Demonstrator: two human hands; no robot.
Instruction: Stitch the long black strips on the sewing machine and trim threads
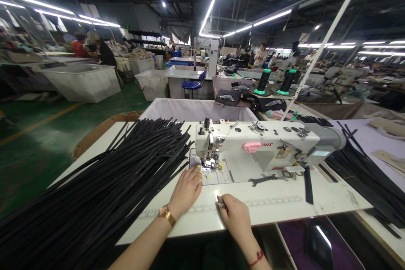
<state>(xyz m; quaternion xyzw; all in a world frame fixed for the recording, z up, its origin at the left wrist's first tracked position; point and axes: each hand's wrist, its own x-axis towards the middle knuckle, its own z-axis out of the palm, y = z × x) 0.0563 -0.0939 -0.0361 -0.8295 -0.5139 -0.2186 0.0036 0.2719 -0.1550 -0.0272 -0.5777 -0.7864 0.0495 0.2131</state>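
Observation:
My left hand (186,187) lies on the bed of a white sewing machine (234,143), fingers stretched forward beside the presser foot (209,163). Its fingertips are close to the needle area, and I cannot make out anything under them. Nearer the table's front edge, my right hand (234,215) is closed around a small metal tool (220,203); only its tip shows, so its kind is unclear. A large bundle of black strips (126,168) covers the table left of the machine. A printed ruler scale (272,200) runs along the tabletop by my hands.
A wrench (262,180) and a short black strip (308,185) lie right of the machine bed. More black strips (363,173) are at the far right. Two black thread cones (263,82) stand behind. A phone (319,244) rests below the table edge. Other people work farther back.

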